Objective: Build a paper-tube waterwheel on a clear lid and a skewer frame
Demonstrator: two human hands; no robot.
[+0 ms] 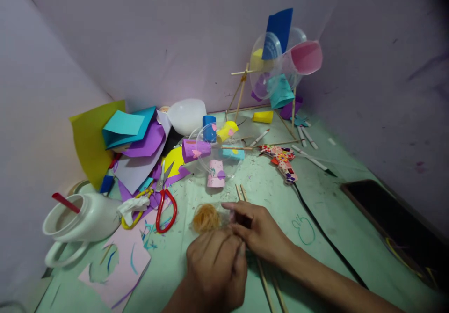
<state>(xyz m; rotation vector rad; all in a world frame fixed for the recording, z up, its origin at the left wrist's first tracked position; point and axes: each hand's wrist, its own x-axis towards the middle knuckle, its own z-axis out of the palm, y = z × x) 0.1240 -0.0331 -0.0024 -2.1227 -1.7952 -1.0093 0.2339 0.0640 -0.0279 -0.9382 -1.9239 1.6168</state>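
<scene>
My left hand [215, 266] is closed, knuckles up, just in front of a clear plastic bag of rubber bands [206, 218]. My right hand [263, 229] meets it from the right, thumb against the left hand and index finger reaching toward the bag's clear edge. Its other fingers curl under. What either hand grips is hidden. Two thin wooden sticks [264, 280] pass beneath my right hand. Beyond the bag stands a small wheel of clear plastic lid [199, 156] with coloured paper cups around it, on a wooden stick axle.
A larger wheel with a pink cup [308, 56] rests on a stick frame [242, 90] at the back. Red-handled scissors [164, 210], paper scraps [119, 266] and a white jug [84, 217] lie left. A patterned glue gun [282, 161], its cord and a phone [396, 229] lie right.
</scene>
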